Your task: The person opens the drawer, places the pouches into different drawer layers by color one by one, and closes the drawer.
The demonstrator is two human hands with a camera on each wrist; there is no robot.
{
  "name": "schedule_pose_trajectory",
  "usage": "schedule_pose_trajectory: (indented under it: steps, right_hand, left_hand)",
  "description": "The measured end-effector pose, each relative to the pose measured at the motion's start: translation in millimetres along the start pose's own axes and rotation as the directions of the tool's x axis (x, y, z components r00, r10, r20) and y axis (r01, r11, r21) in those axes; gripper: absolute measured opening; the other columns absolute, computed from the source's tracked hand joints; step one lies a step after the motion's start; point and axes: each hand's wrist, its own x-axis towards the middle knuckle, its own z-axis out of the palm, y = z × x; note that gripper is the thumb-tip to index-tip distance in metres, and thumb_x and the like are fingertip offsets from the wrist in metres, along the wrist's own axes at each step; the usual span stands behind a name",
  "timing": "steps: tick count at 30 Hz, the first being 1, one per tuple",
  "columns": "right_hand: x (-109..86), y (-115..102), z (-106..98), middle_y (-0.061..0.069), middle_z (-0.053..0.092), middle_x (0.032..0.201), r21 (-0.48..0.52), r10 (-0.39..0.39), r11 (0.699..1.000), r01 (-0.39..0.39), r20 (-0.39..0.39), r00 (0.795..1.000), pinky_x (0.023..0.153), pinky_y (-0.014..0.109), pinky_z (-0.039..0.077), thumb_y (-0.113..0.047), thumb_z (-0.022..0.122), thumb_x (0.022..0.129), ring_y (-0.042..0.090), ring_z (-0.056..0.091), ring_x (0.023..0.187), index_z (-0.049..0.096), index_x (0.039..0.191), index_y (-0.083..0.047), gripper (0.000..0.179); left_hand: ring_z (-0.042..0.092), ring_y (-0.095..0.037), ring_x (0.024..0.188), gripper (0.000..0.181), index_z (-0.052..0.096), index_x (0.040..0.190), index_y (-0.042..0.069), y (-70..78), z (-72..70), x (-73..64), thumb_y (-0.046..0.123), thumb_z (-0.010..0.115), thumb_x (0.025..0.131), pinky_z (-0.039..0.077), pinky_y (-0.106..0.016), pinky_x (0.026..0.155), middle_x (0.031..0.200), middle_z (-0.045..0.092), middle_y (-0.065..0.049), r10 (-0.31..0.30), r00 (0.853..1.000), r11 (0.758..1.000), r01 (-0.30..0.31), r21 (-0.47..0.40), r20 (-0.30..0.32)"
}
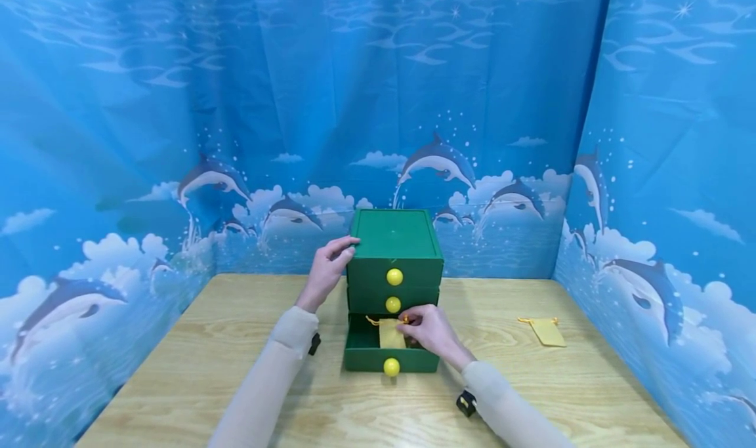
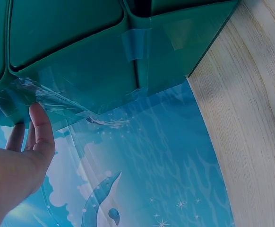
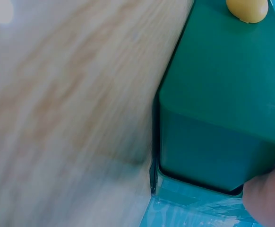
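Observation:
A green drawer cabinet (image 1: 396, 231) with yellow round knobs stands on the table, its bottom drawer (image 1: 366, 359) pulled out. My right hand (image 1: 434, 333) reaches over that drawer and pinches the upper right corner of a small yellow drawstring pouch (image 1: 391, 334). The pouch hangs upright in the drawer opening, its cord sticking out to the left. My left hand (image 1: 325, 271) rests its fingers against the cabinet's upper left edge. In the left wrist view its fingers (image 2: 42, 130) touch the cabinet's side. The right wrist view shows the drawer front (image 3: 222, 71) and part of my hand (image 3: 270, 198).
A second yellow drawstring pouch (image 1: 548, 332) lies flat on the wooden table (image 1: 236, 369), right of the cabinet. Blue dolphin-print curtains (image 1: 331, 107) enclose the back and sides. Clear tape (image 2: 137, 45) runs along the cabinet's side.

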Motion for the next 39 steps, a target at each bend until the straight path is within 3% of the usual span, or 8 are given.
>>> schedule_pose_trajectory:
  steps: [12, 20, 30, 39]
  right_hand:
    - [-0.8, 0, -3, 0.008, 0.076, 0.091, 0.059, -0.002, 0.998, 0.002, 0.001, 1.0, 0.06, 0.022, 0.057, -0.016, 0.076, 0.086, 0.01, 0.071, 0.071, 0.076, 0.101, -0.003, 0.02]
    - [-0.5, -2, -7, 0.013, 0.075, 0.083, 0.151, 0.012, 0.989, -0.012, -0.002, 1.0, 0.056, 0.027, 0.057, -0.011, 0.074, 0.087, 0.022, 0.072, 0.067, 0.074, 0.1, 0.003, 0.019]
    - [2.2, 0, -21, 0.018, 0.073, 0.081, 0.152, -0.019, 0.988, 0.028, -0.059, 0.998, 0.055, 0.04, 0.057, -0.015, 0.076, 0.086, 0.025, 0.069, 0.062, 0.076, 0.09, -0.007, 0.009]
    - [-3.5, 7, -31, 0.025, 0.071, 0.082, 0.179, -0.009, 0.984, 0.024, -0.083, 0.997, 0.053, 0.026, 0.053, -0.019, 0.075, 0.087, 0.031, 0.069, 0.066, 0.075, 0.089, -0.009, 0.01]
  left_hand:
    - [0.04, -0.025, 0.14, 0.033, 0.063, 0.131, 0.02, 1.0, -0.6, -0.1, 0.032, 0.053, 0.102, 0.038, -0.05, 0.111, 0.151, 0.044, -0.006, -0.017, 1.0, 1.0, 0.017, 0.005, 0.003]
    - [0.039, -0.026, 0.14, 0.034, 0.062, 0.132, 0.018, 1.8, -0.7, 1.0, 0.032, 0.053, 0.102, 0.038, -0.051, 0.111, 0.152, 0.043, -0.007, -0.003, 1.0, 1.0, 0.003, -0.004, 0.011]
    - [0.04, -0.025, 0.14, 0.034, 0.062, 0.132, 0.019, 2.1, -2.2, 1.7, 0.032, 0.053, 0.102, 0.038, -0.05, 0.111, 0.151, 0.044, -0.005, 0.002, 1.0, 1.0, -0.002, 0.004, 0.004]
    - [0.041, -0.025, 0.14, 0.033, 0.063, 0.131, 0.019, 0.4, -1.0, 0.2, 0.031, 0.053, 0.102, 0.039, -0.05, 0.111, 0.151, 0.044, -0.005, -0.012, 1.0, 1.0, 0.012, -0.002, 0.004]
